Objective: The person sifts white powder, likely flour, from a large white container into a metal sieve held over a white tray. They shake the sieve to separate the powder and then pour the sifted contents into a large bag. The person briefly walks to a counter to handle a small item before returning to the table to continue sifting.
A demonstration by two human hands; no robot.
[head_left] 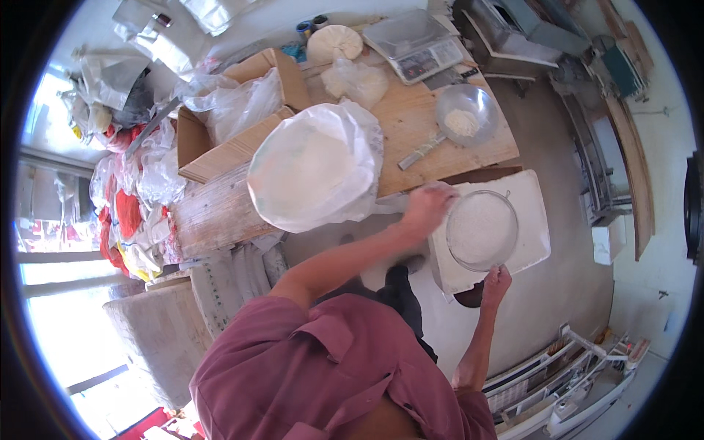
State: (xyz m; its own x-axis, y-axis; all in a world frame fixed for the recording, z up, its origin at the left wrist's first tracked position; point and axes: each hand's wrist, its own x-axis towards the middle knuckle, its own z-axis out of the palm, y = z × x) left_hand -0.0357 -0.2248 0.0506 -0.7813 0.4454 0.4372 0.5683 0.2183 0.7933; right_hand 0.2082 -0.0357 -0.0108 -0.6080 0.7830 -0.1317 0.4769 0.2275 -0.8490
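Over a white rectangular tub (540,220) of pale powder, to the right of a wooden tabletop (216,220), a person in a dusky red shirt (293,367) works with a round metal sieve (518,229). The right hand (496,284) grasps the sieve at its near edge, while the left hand (431,204), blurred, is at its upper left side; whether those fingers grip the rim cannot be told.

On the tabletop, a broad container lined with white plastic (372,139) holds more pale powder, just beside an open cardboard box (196,150) stuffed with clear plastic. Near the far end are a tied pale bag (334,45), a smaller clear bag (356,81) and a scale (433,62), the markings on its front panel too small to read. A metal bowl (484,106) of white powder stands near the corner. At left, green marks, likewise illegible, line a pale sack (209,290).
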